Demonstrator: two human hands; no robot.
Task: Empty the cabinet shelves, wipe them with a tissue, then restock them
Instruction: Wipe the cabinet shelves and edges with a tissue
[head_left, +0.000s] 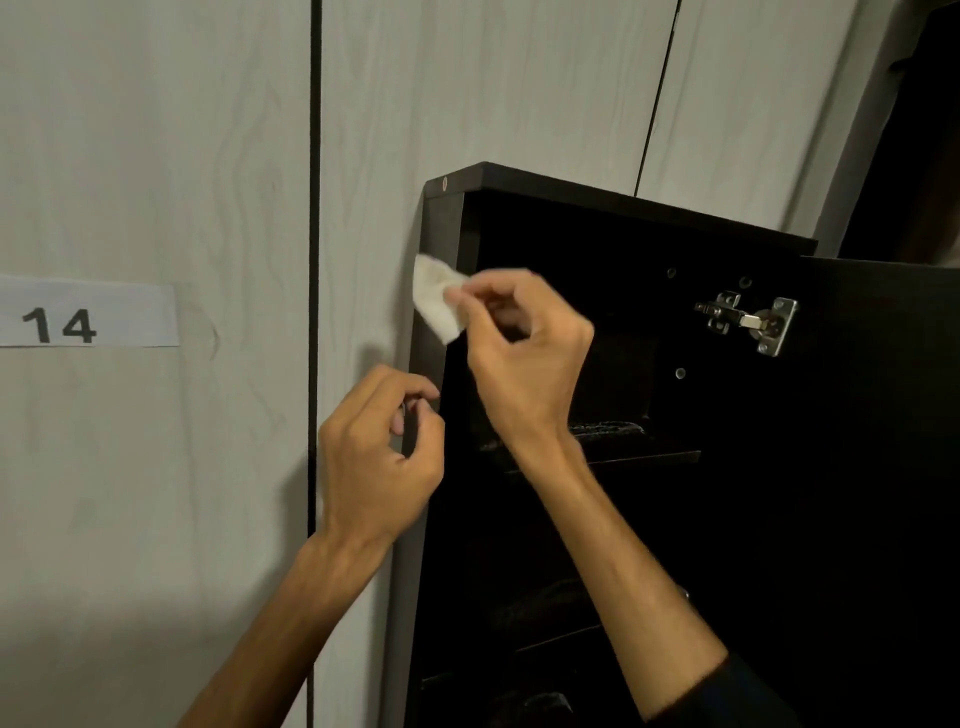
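A small white tissue (435, 298), crumpled and folded, is pinched between the thumb and fingertips of the right hand (519, 353) and lies against the front edge of the left side panel of a dark cabinet (623, 213), near the cabinet's top corner. The left hand (376, 452) hovers below the tissue, just beside the same front edge, with its fingers curled and fingertips drawn together; whether it holds anything small cannot be told. Inside the cabinet, behind the right hand, a dark shelf (644, 458) carries a dark, textured object (608, 429) whose nature is unclear; lower shelves are too dim to read. At the cabinet's right side, a metal hinge (748, 322) joins the carcass to the open door (883, 415). Left of the cabinet stand pale wood-grain panels (156, 156), one bearing a white label (88, 312) printed "14".
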